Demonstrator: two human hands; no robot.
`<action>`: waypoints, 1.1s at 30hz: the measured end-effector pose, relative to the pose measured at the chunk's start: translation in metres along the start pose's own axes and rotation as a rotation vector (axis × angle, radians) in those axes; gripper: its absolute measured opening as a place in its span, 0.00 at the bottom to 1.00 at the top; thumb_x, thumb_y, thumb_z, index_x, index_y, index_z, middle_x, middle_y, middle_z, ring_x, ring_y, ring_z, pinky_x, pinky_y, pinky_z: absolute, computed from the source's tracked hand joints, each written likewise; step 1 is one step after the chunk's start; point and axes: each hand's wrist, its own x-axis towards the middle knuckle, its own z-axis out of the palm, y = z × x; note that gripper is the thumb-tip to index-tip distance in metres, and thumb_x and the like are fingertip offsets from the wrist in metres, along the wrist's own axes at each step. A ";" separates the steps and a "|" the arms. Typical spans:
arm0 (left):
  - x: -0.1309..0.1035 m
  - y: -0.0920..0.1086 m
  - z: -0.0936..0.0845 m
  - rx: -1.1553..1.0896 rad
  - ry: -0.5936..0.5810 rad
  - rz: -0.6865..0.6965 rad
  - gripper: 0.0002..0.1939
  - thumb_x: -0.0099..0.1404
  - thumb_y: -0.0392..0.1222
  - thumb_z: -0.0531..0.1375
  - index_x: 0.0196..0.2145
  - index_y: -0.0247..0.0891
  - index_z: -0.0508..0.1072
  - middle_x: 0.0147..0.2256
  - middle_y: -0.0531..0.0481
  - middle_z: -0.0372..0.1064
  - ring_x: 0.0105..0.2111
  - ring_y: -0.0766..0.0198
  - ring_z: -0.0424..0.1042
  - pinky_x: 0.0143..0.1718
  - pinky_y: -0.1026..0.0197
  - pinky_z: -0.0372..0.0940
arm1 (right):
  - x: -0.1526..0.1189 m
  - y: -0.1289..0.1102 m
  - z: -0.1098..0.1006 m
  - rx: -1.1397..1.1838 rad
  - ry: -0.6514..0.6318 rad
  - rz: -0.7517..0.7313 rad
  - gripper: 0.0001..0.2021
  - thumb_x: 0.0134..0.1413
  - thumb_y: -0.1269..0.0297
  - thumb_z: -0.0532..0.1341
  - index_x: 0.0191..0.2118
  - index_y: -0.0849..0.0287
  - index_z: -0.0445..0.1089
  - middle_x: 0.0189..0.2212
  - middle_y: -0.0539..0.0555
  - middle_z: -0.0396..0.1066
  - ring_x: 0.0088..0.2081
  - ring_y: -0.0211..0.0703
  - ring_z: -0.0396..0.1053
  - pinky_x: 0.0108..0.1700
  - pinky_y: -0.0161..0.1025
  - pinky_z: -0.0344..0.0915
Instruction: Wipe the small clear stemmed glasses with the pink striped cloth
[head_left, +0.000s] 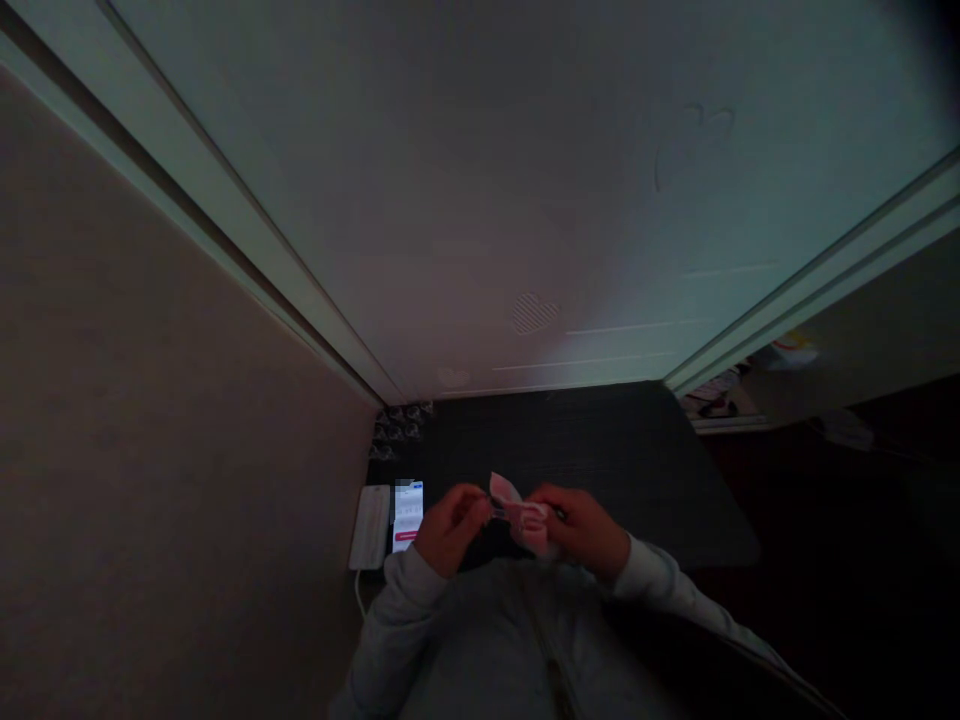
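Note:
In dim light, both my hands meet over a dark mat [600,460] and hold a small pink and white folded thing [517,512], perhaps paper or cloth. My left hand [448,528] pinches its left end. My right hand [581,528] grips its right end. What the pink thing is exactly cannot be made out. Grey sleeves cover both my arms.
A lit phone [409,515] lies on the mat left of my hands, beside a white flat device [371,525] with a cable. A pale wall [525,200] rises ahead, a beige wall [150,450] at left. Cluttered items [720,395] sit at right.

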 end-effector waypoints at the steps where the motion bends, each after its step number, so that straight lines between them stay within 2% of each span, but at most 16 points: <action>1: 0.001 0.000 0.000 0.000 -0.011 -0.024 0.19 0.58 0.55 0.49 0.28 0.34 0.66 0.22 0.53 0.64 0.22 0.69 0.62 0.25 0.65 0.57 | -0.001 -0.001 0.000 -0.005 0.002 -0.013 0.09 0.48 0.67 0.52 0.30 0.61 0.69 0.24 0.51 0.69 0.25 0.37 0.65 0.28 0.32 0.58; 3: 0.001 -0.001 0.002 -0.029 -0.062 -0.086 0.23 0.56 0.59 0.47 0.22 0.34 0.64 0.18 0.54 0.61 0.17 0.71 0.58 0.20 0.66 0.54 | -0.002 -0.004 0.001 -0.018 -0.002 -0.033 0.09 0.47 0.68 0.52 0.31 0.61 0.69 0.24 0.51 0.70 0.26 0.37 0.65 0.28 0.32 0.58; 6: 0.001 -0.002 0.003 -0.127 -0.107 -0.184 0.26 0.51 0.64 0.48 0.22 0.35 0.63 0.14 0.55 0.59 0.14 0.71 0.56 0.16 0.67 0.50 | -0.003 -0.006 0.002 -0.039 -0.013 -0.054 0.09 0.47 0.69 0.52 0.32 0.61 0.69 0.25 0.51 0.70 0.26 0.37 0.66 0.28 0.31 0.59; 14: 0.002 -0.002 -0.002 -0.224 -0.203 -0.269 0.25 0.48 0.63 0.53 0.23 0.34 0.65 0.13 0.57 0.59 0.12 0.74 0.55 0.13 0.68 0.44 | -0.004 -0.008 0.003 -0.051 -0.014 -0.081 0.11 0.45 0.73 0.52 0.32 0.61 0.70 0.25 0.52 0.71 0.26 0.37 0.66 0.29 0.31 0.59; 17: 0.000 -0.002 -0.003 -0.263 -0.232 -0.232 0.24 0.49 0.60 0.55 0.27 0.33 0.65 0.15 0.57 0.60 0.14 0.74 0.56 0.15 0.69 0.46 | -0.004 -0.008 0.002 -0.031 -0.013 -0.061 0.11 0.44 0.73 0.52 0.32 0.62 0.70 0.25 0.52 0.71 0.26 0.37 0.66 0.29 0.32 0.59; 21: -0.004 -0.001 -0.004 -0.318 -0.258 -0.141 0.22 0.50 0.55 0.59 0.33 0.33 0.66 0.19 0.56 0.62 0.20 0.72 0.59 0.22 0.68 0.53 | -0.005 -0.006 0.001 -0.012 -0.008 -0.014 0.11 0.44 0.72 0.52 0.31 0.62 0.70 0.24 0.52 0.71 0.25 0.37 0.66 0.27 0.31 0.59; 26: -0.006 -0.007 -0.005 -0.294 -0.314 -0.055 0.19 0.53 0.49 0.59 0.39 0.35 0.66 0.32 0.50 0.66 0.30 0.67 0.64 0.33 0.64 0.58 | -0.005 -0.001 0.001 0.028 -0.019 0.012 0.10 0.44 0.70 0.53 0.30 0.62 0.70 0.23 0.51 0.70 0.25 0.37 0.65 0.27 0.31 0.58; 28: -0.006 -0.010 -0.005 -0.245 -0.320 -0.013 0.19 0.54 0.49 0.57 0.41 0.35 0.66 0.35 0.47 0.66 0.33 0.64 0.65 0.36 0.61 0.59 | -0.005 0.001 0.002 0.062 -0.025 0.020 0.10 0.44 0.69 0.53 0.30 0.62 0.70 0.24 0.51 0.70 0.26 0.37 0.65 0.28 0.32 0.58; 33: -0.007 -0.008 -0.007 0.027 -0.277 0.103 0.19 0.57 0.47 0.55 0.44 0.35 0.65 0.37 0.46 0.66 0.35 0.61 0.65 0.37 0.60 0.59 | -0.002 0.007 0.004 0.202 -0.031 0.096 0.08 0.44 0.66 0.55 0.27 0.62 0.69 0.23 0.51 0.68 0.26 0.37 0.63 0.28 0.33 0.57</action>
